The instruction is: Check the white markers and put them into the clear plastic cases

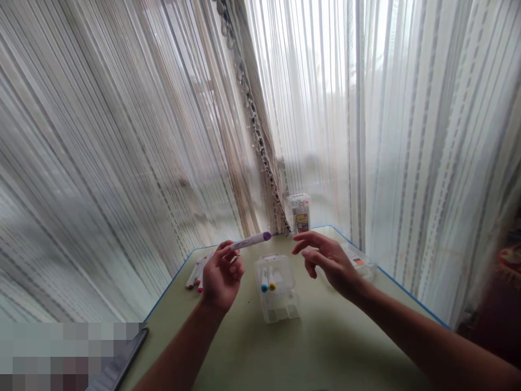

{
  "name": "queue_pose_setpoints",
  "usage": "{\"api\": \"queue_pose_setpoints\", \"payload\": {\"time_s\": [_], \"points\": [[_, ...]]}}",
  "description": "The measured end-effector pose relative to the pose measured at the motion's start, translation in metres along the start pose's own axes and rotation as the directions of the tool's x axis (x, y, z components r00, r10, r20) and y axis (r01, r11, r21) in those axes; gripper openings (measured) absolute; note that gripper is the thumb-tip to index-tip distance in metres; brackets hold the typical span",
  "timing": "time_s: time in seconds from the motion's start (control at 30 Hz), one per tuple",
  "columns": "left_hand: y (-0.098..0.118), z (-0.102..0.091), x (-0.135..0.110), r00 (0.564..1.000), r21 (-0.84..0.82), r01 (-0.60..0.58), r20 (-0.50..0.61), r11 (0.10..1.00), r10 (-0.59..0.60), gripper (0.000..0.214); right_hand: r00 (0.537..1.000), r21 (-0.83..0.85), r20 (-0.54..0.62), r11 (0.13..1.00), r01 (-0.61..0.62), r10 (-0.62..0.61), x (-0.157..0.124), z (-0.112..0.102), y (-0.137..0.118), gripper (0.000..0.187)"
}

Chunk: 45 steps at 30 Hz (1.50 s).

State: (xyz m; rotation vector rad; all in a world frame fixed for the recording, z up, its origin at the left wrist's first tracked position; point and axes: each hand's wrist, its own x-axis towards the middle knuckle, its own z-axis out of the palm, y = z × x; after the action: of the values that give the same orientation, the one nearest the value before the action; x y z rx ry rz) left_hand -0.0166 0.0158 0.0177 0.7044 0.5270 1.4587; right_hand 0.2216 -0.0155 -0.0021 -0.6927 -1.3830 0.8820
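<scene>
My left hand [221, 277] is closed around a white marker with a purple cap [251, 240], held roughly level above the table with the cap pointing right. My right hand [325, 259] hovers open a little to the right of the cap, fingers spread and holding nothing. Between and below my hands stands a clear plastic marker box [280, 307] on the pale green table [325, 347]. Two markers stand in it, one with a blue cap [264, 283] and one with a yellow cap [272, 282].
Several loose markers [196, 273] lie on the table left of my left hand. A second clear marker box [300, 213] stands at the far corner. A clear lid [360, 262] lies behind my right hand. Striped sheer curtains surround the table. A dark flat object [122, 361] lies at the left edge.
</scene>
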Motion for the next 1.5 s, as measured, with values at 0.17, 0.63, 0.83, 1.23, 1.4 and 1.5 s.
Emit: {"api": "queue_pose_setpoints", "payload": {"time_s": [0.17,0.63,0.83,1.23,1.4,1.5], "points": [[-0.003,0.002,-0.002,0.999,0.071,-0.031,0.024,0.997,0.029,0.02,0.994,-0.117,0.036,0.988,0.103,-0.1,-0.009,0.006,-0.005,0.035],[-0.018,0.004,-0.01,0.966,0.359,-0.233,0.191,0.904,0.173,0.03,0.99,-0.084,-0.126,0.995,0.058,-0.068,0.002,0.0,0.003,0.035],[-0.019,0.005,-0.015,0.952,0.381,-0.265,0.25,0.886,0.178,0.031,0.99,-0.025,-0.142,1.0,-0.008,0.004,0.005,-0.006,0.004,0.035],[-0.02,-0.002,-0.003,0.936,0.438,-0.314,0.294,0.842,0.196,0.036,0.981,-0.211,-0.147,0.973,0.095,-0.128,-0.006,-0.009,-0.009,0.023],[-0.025,-0.004,-0.007,0.918,0.504,-0.349,0.351,0.79,0.182,0.042,0.978,-0.096,-0.183,0.992,0.08,-0.097,-0.005,-0.013,-0.011,0.026],[-0.027,-0.005,-0.009,0.915,0.498,-0.365,0.346,0.787,0.206,0.042,0.974,-0.058,-0.21,0.996,0.074,-0.085,-0.004,-0.01,-0.019,0.025]]}}
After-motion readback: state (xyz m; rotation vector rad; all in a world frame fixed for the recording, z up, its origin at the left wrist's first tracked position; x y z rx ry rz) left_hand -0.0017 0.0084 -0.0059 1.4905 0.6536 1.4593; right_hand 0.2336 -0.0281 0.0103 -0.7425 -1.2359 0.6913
